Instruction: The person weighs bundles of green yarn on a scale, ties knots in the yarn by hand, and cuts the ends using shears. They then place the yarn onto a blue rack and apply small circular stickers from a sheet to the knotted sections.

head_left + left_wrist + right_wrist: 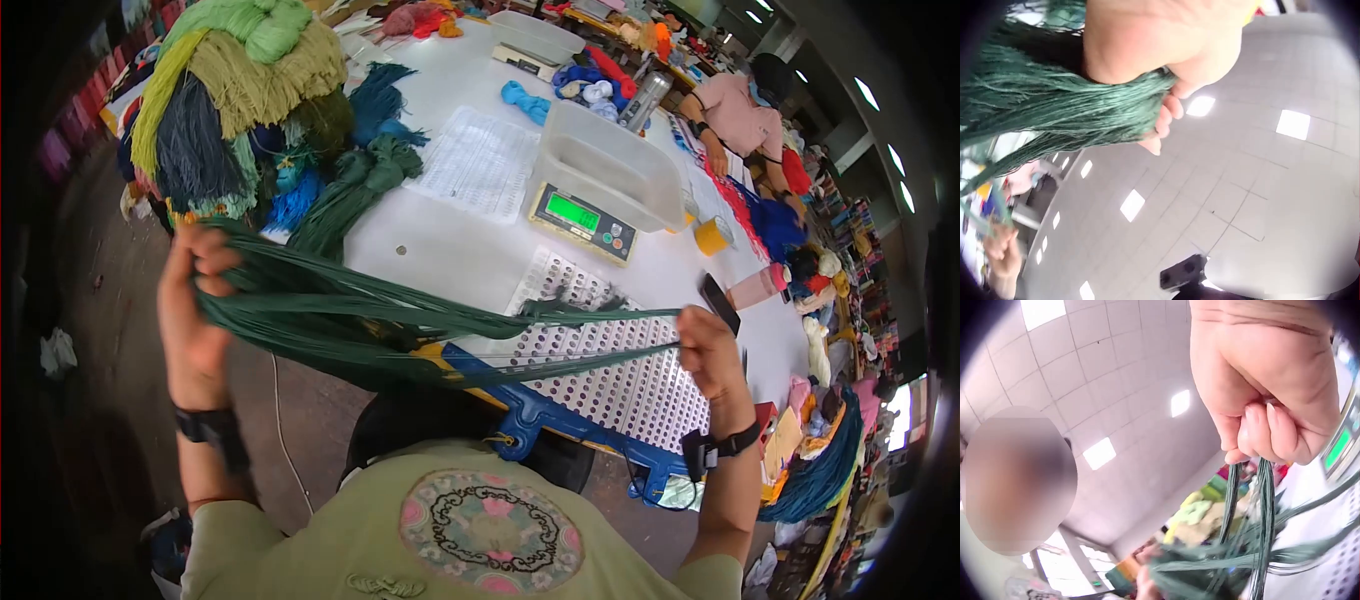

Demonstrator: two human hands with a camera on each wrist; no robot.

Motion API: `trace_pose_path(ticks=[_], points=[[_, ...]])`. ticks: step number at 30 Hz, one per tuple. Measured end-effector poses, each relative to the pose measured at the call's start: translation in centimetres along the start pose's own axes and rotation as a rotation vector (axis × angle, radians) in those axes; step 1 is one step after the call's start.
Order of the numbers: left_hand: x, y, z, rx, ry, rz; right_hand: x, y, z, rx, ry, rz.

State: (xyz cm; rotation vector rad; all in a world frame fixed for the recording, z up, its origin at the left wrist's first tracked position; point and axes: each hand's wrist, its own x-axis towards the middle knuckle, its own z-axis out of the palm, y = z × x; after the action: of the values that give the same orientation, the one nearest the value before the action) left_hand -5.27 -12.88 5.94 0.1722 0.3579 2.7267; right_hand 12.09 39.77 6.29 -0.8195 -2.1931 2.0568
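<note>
A hank of dark green yarn (350, 315) stretches sideways between both hands in front of the body. My left hand (195, 290) grips its thick bundled end; in the left wrist view the fingers of that left hand (1166, 44) curl around the gathered yarn (1085, 109). At the other end, my right hand (712, 352) holds thinner strands. Seen from the right wrist, the right hand (1266, 394) is closed with two bunches of yarn (1265, 506) hanging out of its fist. Between the hands the strands spread apart, some loose and tangled.
Beneath the yarn lies a perforated metal plate (640, 385) at the table edge. Behind it a digital scale (582, 222) bears a plastic tub (615, 165). Piled yarn hanks (265, 85) stand at left, near a paper sheet (475, 165). Another person (745, 120) works at right.
</note>
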Motion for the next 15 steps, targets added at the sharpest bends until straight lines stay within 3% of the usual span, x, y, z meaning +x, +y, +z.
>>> trace_pose_path(ticks=[6, 8, 10, 11, 12, 13, 14, 15], points=[[-3.5, 21.2, -11.4, 0.096, 0.154, 0.253, 3.0, 7.4, -17.6, -0.109, 0.637, 0.219], [-5.8, 32.2, -18.2, 0.169, 0.143, 0.197, 4.0, 10.2, -23.9, -0.097, 0.729, 0.197], [-8.7, 29.7, -16.9, 1.886, 0.350, 0.749, 4.3, 13.0, -29.5, -0.271, 1.013, 0.095], [-9.8, 33.2, -20.4, 1.337, 0.304, 0.715, 5.2, 15.6, -34.0, -0.713, 0.977, -0.031], [-9.2, 34.1, -22.1, 0.938, 0.266, 0.629, 4.5, 13.8, -30.8, -0.616, 0.921, -0.061], [-8.6, 35.0, -23.7, 0.523, 0.259, 0.574, 2.4, 8.4, -23.1, -0.128, 0.768, 0.115], [-7.4, 30.6, -21.8, 0.254, 0.265, 0.499, 2.0, 5.8, -20.2, 0.069, 0.567, 0.090], [-6.2, 24.6, -18.6, 0.288, 0.325, 0.488, 1.7, 3.3, -17.9, 0.149, 0.435, -0.010]])
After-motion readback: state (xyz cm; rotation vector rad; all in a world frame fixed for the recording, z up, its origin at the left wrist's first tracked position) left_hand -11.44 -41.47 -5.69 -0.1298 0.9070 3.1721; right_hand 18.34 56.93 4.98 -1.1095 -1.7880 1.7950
